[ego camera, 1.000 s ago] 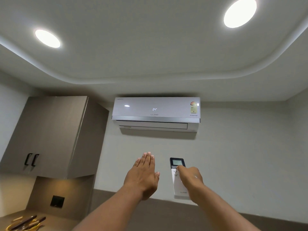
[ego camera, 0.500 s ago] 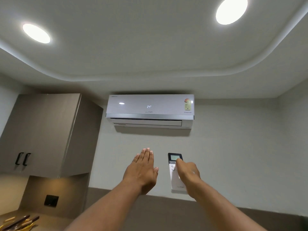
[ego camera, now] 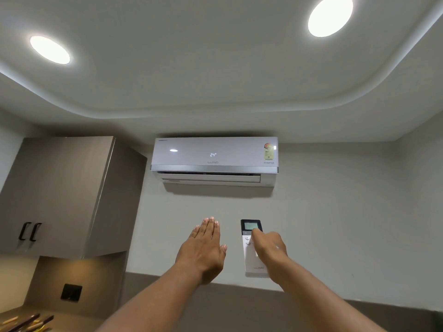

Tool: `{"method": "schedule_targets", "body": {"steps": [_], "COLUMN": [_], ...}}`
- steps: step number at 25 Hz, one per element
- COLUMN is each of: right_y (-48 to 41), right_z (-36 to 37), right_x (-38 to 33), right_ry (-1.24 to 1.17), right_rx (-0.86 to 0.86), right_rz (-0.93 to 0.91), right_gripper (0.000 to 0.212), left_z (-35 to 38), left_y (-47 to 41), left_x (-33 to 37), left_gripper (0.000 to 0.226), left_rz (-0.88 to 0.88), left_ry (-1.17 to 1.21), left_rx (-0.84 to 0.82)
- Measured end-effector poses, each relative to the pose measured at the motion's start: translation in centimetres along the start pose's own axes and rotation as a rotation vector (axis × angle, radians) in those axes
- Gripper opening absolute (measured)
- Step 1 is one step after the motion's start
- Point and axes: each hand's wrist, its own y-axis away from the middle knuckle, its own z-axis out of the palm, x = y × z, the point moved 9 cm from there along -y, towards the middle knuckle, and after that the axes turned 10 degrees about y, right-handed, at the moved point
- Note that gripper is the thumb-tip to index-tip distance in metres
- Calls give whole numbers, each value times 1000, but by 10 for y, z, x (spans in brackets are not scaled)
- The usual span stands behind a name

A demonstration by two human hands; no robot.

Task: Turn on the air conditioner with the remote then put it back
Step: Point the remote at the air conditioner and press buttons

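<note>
Right hand unmoved — finger on remote

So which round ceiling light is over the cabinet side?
The ceiling light on the left, above the wall cabinet. The other ceiling light sits far right, past the air conditioner.

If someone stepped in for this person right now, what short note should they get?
Left hand: open and flat, fingers together, raised toward the wall, holding nothing.
Right hand: on the slim white remote with a dark screen, a fingertip by the buttons just below the screen; whether it grips the remote or the remote sits on the wall I cannot tell.
White wall-mounted air conditioner: above the hands, front display reads 24, bottom flap looks slightly open.
Done: the unit appears to be on.
Left: make sure the remote is settled back in its place, then let go.
</note>
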Motion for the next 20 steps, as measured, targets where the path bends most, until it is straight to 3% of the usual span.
{"method": "schedule_targets", "body": {"steps": [20], "right_y": [-1], "right_z": [0], "right_x": [-1], "right_ry": [8], "right_rx": [0], "right_rz": [11], "right_gripper": [18], "left_z": [0], "left_y": [-3], "left_x": [-2], "left_gripper": [66], "left_rz": [10], "left_ry": [21], "left_rx": [-4]}}
